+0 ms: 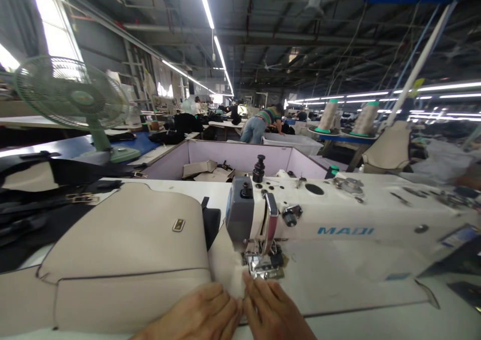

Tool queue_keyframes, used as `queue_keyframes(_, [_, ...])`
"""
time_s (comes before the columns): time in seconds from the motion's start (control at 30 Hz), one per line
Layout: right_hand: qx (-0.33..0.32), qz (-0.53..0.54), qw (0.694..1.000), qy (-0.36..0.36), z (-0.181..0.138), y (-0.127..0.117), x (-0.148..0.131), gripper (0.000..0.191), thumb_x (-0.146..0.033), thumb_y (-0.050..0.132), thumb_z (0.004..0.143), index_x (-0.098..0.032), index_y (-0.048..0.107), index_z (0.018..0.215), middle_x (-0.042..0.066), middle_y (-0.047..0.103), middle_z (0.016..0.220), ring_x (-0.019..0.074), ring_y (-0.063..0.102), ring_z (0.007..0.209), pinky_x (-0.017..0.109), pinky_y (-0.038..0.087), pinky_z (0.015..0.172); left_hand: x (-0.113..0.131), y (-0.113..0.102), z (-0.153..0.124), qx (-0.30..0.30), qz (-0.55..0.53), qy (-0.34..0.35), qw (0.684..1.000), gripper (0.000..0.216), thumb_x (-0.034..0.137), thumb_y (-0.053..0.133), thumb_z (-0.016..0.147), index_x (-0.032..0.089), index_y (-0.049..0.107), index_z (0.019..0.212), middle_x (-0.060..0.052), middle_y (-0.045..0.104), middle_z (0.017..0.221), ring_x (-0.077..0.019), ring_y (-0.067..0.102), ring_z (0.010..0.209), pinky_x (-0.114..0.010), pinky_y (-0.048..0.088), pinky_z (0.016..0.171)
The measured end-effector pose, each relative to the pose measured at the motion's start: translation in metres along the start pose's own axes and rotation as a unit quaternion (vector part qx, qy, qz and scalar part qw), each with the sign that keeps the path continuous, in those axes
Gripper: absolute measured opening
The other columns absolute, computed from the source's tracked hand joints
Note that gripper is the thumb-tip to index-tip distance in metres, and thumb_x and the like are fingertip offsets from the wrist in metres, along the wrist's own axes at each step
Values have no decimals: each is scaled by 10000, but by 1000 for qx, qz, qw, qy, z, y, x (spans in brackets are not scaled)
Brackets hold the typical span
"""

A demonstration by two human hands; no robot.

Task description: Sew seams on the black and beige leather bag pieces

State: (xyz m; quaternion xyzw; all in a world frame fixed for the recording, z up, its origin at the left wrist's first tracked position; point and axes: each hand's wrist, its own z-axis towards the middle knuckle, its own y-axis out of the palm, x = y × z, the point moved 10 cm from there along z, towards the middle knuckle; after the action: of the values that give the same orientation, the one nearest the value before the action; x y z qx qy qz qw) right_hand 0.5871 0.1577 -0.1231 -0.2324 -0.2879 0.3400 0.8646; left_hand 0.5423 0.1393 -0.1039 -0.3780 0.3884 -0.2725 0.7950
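A beige leather bag [139,234] with dark edges and a small metal plate lies left of the sewing machine [338,209]. A light part of it seems to run under the presser foot [261,267]. My left hand [199,312] has its fingers curled closed on the bag's edge, just in front of the foot. Beside it, nearly touching, my right hand [272,310] presses its fingers together on the material, fingertips close to the metal foot. What lies under both hands is mostly hidden.
Black straps with buckles [80,198] are heaped at the left, near a green fan [82,98]. Behind the machine stands a lilac-walled bin [240,152] holding beige pieces. Thread cones [327,117] stand at the right. Farther back, a person [263,122] bends over a white tub [293,142].
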Motion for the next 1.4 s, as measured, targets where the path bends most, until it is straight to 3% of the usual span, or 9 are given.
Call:
queue_keyframes(0.23, [41,73,996,16,5,-19,11,395,-95,280,1003,-109,664,915,63,678,916,180,563,874,329,370,824,-3,1,1,10,3,13,1000,164,87,478,914,117,632,962,-9,608,769,-156,520,657,-309,406,651])
queue_keyframes(0.67, [-14,51,998,13,3,-1,14,426,-115,239,1011,-94,662,1050,78,669,1041,191,542,991,329,362,899,-8,18,0,3,1,34,999,134,116,519,881,92,617,970,-23,591,794,-176,513,662,-332,399,632])
queue_keyframes(0.8, [-52,50,997,38,5,0,19,365,-110,286,990,-106,621,1136,77,635,1051,203,530,958,346,349,876,-16,23,1,-13,-17,15,1000,128,122,559,859,106,594,981,-10,600,788,-171,521,679,-325,391,657])
queue_keyframes(0.97, [-112,114,978,130,-1,4,37,342,-60,354,928,-157,595,1151,64,596,993,210,500,872,361,332,855,-23,30,3,-38,-41,-3,998,136,133,611,845,125,576,975,-6,591,787,-174,517,675,-319,373,653])
queue_keyframes(1.1, [-122,146,972,134,-2,6,36,336,-63,397,916,-152,568,1192,59,590,1013,219,492,906,362,309,884,-25,33,3,-37,-55,0,998,99,123,590,873,136,574,970,-7,582,776,-173,512,678,-327,356,653])
queue_keyframes(1.27, [-128,160,968,148,0,13,38,432,-14,437,851,-194,556,1225,33,592,1057,205,498,934,354,282,922,-29,36,4,-50,-67,-12,996,67,122,578,886,141,574,950,-9,587,797,-177,511,695,-333,348,657])
queue_keyframes(1.4, [-175,201,947,179,-3,25,43,556,-5,485,789,-239,519,1292,31,572,1133,213,489,996,368,290,937,-34,37,7,-53,-67,-17,996,43,135,564,899,140,568,941,-10,586,790,-184,516,691,-340,346,636])
